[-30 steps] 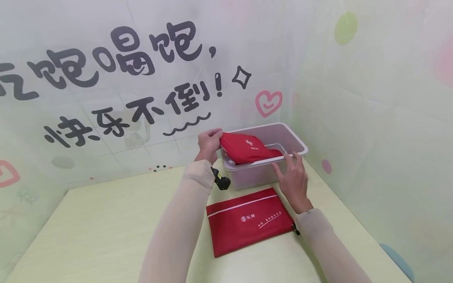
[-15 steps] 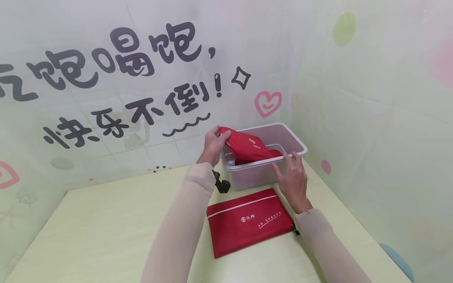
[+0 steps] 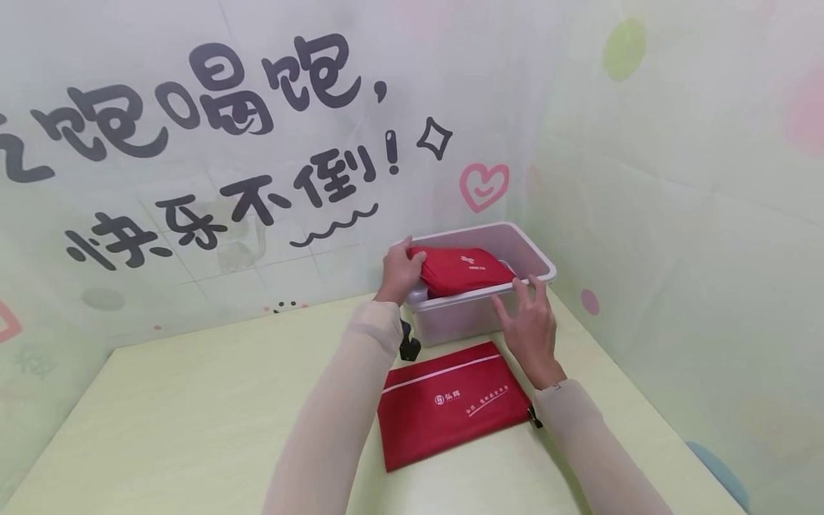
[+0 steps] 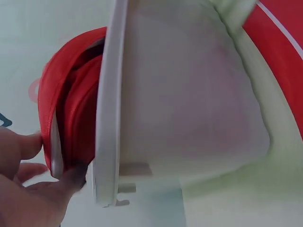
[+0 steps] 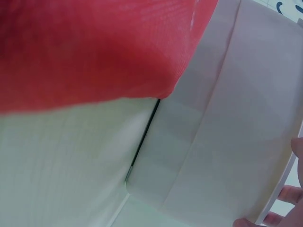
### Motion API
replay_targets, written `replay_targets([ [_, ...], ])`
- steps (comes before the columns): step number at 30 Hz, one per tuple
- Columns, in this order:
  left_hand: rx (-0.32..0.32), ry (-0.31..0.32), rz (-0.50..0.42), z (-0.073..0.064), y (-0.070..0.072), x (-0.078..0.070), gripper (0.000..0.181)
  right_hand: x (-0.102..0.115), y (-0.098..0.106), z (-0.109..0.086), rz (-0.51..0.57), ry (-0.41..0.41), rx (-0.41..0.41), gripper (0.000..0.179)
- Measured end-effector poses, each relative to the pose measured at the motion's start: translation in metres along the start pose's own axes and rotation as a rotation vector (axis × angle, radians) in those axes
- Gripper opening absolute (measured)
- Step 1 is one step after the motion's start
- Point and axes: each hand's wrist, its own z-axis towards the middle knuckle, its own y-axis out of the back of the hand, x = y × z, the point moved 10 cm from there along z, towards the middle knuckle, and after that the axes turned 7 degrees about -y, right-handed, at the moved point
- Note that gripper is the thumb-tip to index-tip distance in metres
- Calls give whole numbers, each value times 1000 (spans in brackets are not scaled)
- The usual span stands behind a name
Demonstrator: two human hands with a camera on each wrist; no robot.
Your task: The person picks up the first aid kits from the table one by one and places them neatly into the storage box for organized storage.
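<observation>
1. head view: the left hand [image 3: 400, 273] pinches the left end of a red first-aid pouch [image 3: 460, 272] between thumb and fingers, probably to guide it; the pouch sits partly inside a pale plastic bin [image 3: 450, 325], its held end above the rim.
2. the right hand [image 3: 531, 330] curls its fingers over the bin's near rim, thumb spread aside, seemingly to steady it.
3. a flat red document pouch [image 3: 453, 411] lies on the counter [image 3: 225, 408] before the bin, perhaps for easy reach.

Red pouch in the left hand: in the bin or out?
Partly in: the pouch dips inside the bin, but its end, pinched by the left hand, stands above the rim.
</observation>
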Motion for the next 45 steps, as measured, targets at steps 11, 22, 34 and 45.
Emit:
replay_targets([
  [11,75,-150,36,-2,-8,-18,55,1,3,0,-11,0,-10,57],
  [22,159,-271,245,-9,-13,-22,63,0,-2,-4,-5,8,-4,58],
  [34,69,-265,209,-12,17,-10,50,2,3,0,-22,34,-34,56],
  [45,20,-224,187,-19,38,11,47,1,1,0,-22,19,-21,57],
])
